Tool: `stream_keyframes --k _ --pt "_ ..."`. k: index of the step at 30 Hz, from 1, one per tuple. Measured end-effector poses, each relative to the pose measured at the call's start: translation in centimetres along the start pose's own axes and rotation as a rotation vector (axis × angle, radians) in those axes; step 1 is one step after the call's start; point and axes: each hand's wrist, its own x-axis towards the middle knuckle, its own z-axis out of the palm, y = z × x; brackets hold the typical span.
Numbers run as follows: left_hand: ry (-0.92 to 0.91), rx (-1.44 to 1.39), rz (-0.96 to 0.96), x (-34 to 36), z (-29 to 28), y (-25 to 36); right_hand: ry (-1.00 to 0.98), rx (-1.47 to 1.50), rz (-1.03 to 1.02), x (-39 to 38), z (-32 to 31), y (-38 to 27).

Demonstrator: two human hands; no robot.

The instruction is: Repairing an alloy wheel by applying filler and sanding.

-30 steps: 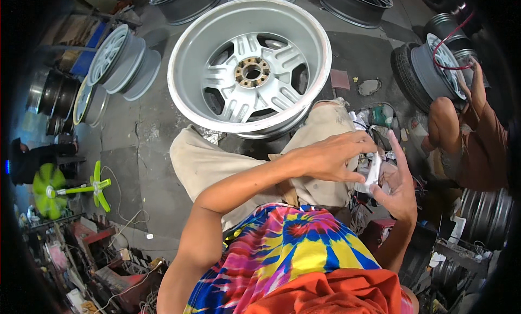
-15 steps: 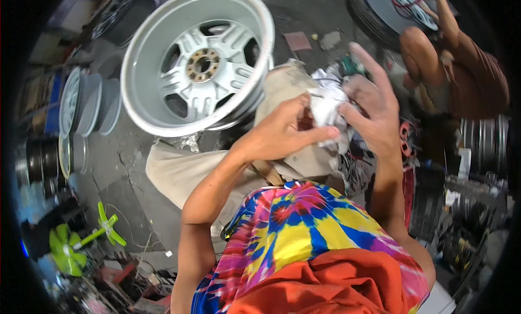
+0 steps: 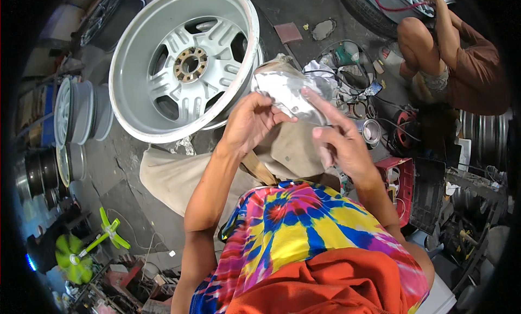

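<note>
A crumpled, glossy silvery-white sheet (image 3: 293,96), plastic or foil, lies spread above my knee. My left hand (image 3: 251,121) pinches its lower left edge between thumb and fingers. At its right edge, my right hand (image 3: 344,143) has its fingers apart, with the forefinger overlapping the sheet; whether it touches is unclear. That hand is slightly blurred. Just beyond my left hand stands a large silver wheel rim (image 3: 213,81), tilted with its spokes and rusty hub toward me.
Tools, cables and a small metal can (image 3: 370,132) lie to the right, near an open red case (image 3: 392,175). Another person (image 3: 461,64) crouches by a tyre (image 3: 363,13) at far right. More rims (image 3: 84,109) stand left, above a green fan (image 3: 73,258).
The bunched white sheet has been spread out and moved left and up. My right hand has come down and left, and my left hand has shifted left. The view has shifted slightly.
</note>
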Motion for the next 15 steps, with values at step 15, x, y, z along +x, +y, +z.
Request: stream_keyframes --k 15 --pt "0.201 0.45 0.195 -0.4 1.1 -3.0 -0.05 -0.244 -0.017 2.7 1.2 6.4"
